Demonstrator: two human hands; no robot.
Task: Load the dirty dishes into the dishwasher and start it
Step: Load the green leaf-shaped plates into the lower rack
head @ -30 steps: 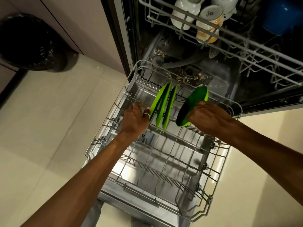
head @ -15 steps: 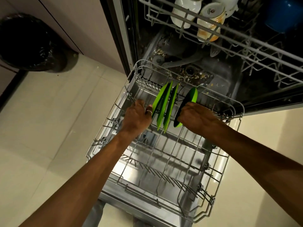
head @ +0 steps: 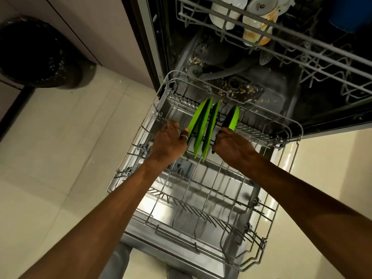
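Three green plates [head: 203, 125] stand on edge near the back of the pulled-out lower rack [head: 211, 192]. The left hand [head: 171, 141] curls its fingers round the leftmost one's edge. The right hand [head: 233, 147] grips a fourth plate [head: 233, 117], upright just right of the others, fingers closed on its lower rim. Mugs [head: 223, 13] sit in the upper rack [head: 314, 51].

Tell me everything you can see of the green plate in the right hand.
The rightmost green plate is round and bright green, plastic by its look, with its shaded face dark. It stands on edge, tilted, at the back of the pulled-out lower rack, apart from the other green plates on its left. The right hand grips its lower edge.
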